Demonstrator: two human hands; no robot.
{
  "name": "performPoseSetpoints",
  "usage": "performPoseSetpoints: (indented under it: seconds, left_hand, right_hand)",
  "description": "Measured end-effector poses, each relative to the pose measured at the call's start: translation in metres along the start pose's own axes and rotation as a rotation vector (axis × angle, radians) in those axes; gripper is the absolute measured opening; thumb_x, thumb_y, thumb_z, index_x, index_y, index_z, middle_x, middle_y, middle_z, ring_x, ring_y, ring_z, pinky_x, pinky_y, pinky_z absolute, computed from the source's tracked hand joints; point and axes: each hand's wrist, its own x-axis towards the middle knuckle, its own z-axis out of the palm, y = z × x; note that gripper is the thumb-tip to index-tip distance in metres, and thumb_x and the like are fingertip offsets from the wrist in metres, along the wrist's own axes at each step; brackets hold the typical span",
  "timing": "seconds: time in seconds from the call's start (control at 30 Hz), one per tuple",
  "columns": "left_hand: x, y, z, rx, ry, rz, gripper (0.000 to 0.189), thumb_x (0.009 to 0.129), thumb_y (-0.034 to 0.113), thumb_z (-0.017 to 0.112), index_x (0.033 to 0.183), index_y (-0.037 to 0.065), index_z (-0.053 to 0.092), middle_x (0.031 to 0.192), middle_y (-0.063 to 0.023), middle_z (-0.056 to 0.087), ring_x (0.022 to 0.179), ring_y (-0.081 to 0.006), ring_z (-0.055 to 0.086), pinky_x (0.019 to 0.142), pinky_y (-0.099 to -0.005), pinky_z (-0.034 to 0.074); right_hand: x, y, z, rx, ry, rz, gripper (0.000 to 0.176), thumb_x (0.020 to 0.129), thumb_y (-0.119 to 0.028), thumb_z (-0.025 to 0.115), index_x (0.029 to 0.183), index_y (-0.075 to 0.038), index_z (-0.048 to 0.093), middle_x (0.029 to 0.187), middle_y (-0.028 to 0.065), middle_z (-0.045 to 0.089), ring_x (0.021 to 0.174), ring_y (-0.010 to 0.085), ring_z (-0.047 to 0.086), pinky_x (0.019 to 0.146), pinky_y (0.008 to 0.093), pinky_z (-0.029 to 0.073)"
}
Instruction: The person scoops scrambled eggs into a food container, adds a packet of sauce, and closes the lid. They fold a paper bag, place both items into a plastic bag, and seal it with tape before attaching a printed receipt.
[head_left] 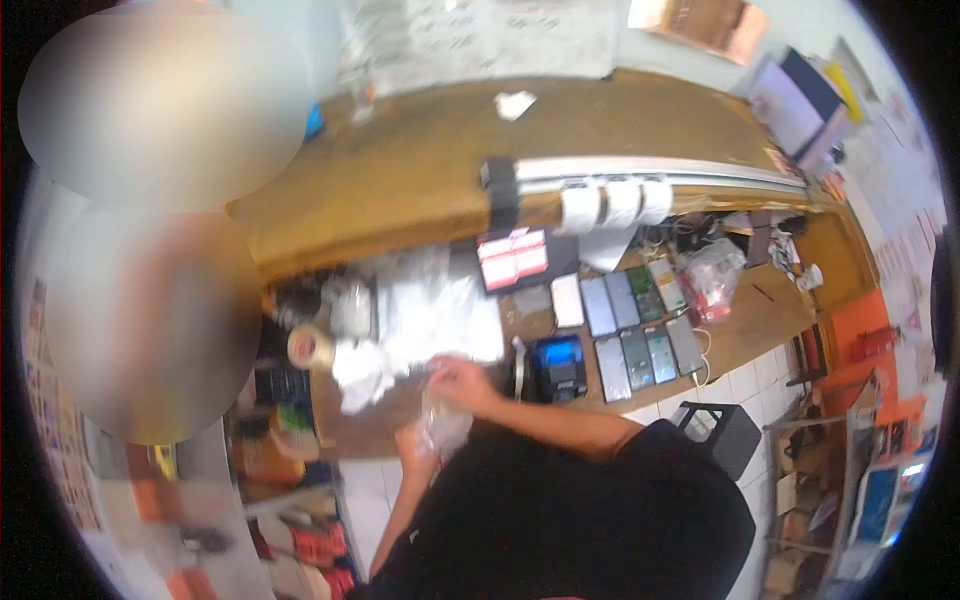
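Note:
Between my hands, over the front edge of the desk, is a clear, crinkled plastic bag (443, 428); its contents are blurred. My left hand (416, 447) grips it from below and to the left, some fingers hidden behind the plastic. At its upper end my right hand (460, 385) is closed, fingertips pinched on the plastic. Just beyond lie a crumpled white cloth or paper (362, 372) and a sheet of shiny clear plastic (440, 315). A roll of tape (311, 346) sits to their left.
Two rows of phones (640, 340) lie right of my hands, near a blue-screened card terminal (560, 366) and a lit tablet-like screen (513, 258). A raised wooden counter (420, 180) runs behind. A black stool (722, 440) stands at right; a blurred-out person is at left.

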Motion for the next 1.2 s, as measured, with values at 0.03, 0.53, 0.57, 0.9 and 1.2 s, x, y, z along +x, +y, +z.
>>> performPoseSetpoints:
  seconds: [0.03,0.53,0.57,0.9,1.2]
  left_hand:
    - [-0.002,-0.01,0.003,0.029,-0.007,0.032,0.021,0.076,0.021,0.067,0.077,0.001,0.067,0.069,-0.0206,0.065,0.061,-0.0381,0.063,0.056,-0.047,0.047]
    - [-0.001,-0.021,-0.005,-0.65,0.124,-0.702,0.023,0.088,0.008,0.065,0.109,0.001,0.061,0.088,-0.0077,0.064,0.07,-0.0183,0.064,0.057,-0.0312,0.055]
    - [0.001,-0.023,-0.008,-0.646,0.11,-0.817,0.025,0.085,0.007,0.067,0.109,0.0,0.062,0.082,-0.0077,0.064,0.069,-0.0207,0.065,0.06,-0.0333,0.055]
    - [-0.025,-0.039,-0.022,-0.199,-0.057,-0.329,0.021,0.09,0.013,0.065,0.107,0.002,0.061,0.092,-0.0064,0.063,0.083,-0.0211,0.06,0.072,-0.0339,0.05]
    - [-0.024,-0.07,-0.023,0.278,-0.105,0.342,0.025,0.079,0.008,0.068,0.104,0.006,0.066,0.079,-0.0095,0.061,0.073,-0.0225,0.062,0.065,-0.0333,0.05]
  right_hand:
    - [0.004,0.004,0.005,-0.117,-0.159,-0.091,0.018,0.08,-0.013,0.073,0.097,-0.007,0.071,0.101,0.0076,0.071,0.085,0.0146,0.066,0.075,0.0299,0.053]
    - [-0.022,0.025,0.009,-0.407,-0.577,-0.638,0.037,0.08,-0.022,0.068,0.114,-0.007,0.064,0.094,0.0174,0.065,0.089,0.0349,0.062,0.078,0.0447,0.048]
    - [-0.026,0.025,0.01,-0.371,-0.46,-0.758,0.037,0.078,-0.023,0.069,0.111,-0.007,0.065,0.09,0.0174,0.066,0.083,0.0357,0.063,0.075,0.0463,0.048]
    - [-0.018,0.059,0.028,-0.263,-0.42,-0.38,0.035,0.079,-0.024,0.07,0.105,0.0,0.067,0.091,0.0172,0.065,0.086,0.034,0.063,0.076,0.0413,0.05]
    - [-0.01,0.053,0.039,-0.388,-0.455,-0.237,0.026,0.083,-0.023,0.061,0.099,-0.003,0.067,0.083,0.0197,0.065,0.077,0.0364,0.064,0.071,0.0437,0.049]
